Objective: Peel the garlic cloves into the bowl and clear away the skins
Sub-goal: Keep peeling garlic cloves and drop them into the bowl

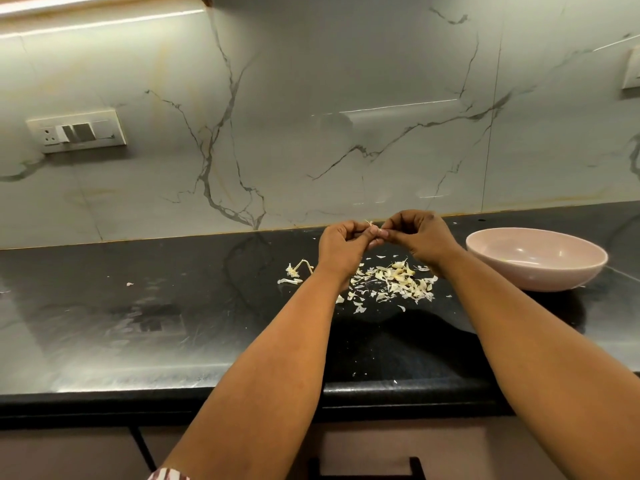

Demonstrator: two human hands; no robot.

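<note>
My left hand (341, 245) and my right hand (420, 237) meet above the black counter and pinch one small garlic clove (374, 232) between their fingertips; a wisp of skin sticks up from it. Below the hands lies a heap of pale skins and a few cloves (398, 275). A dry garlic stem with skin scraps (298, 270) lies to the left of my left wrist. The pink bowl (571, 268) stands to the right; something pale shows low inside it.
The black counter (138, 323) runs wide to the left, with its front edge near me. A marble wall stands close behind, with a switch plate (77, 130) at the left. Small skin crumbs (375, 374) lie near the front edge.
</note>
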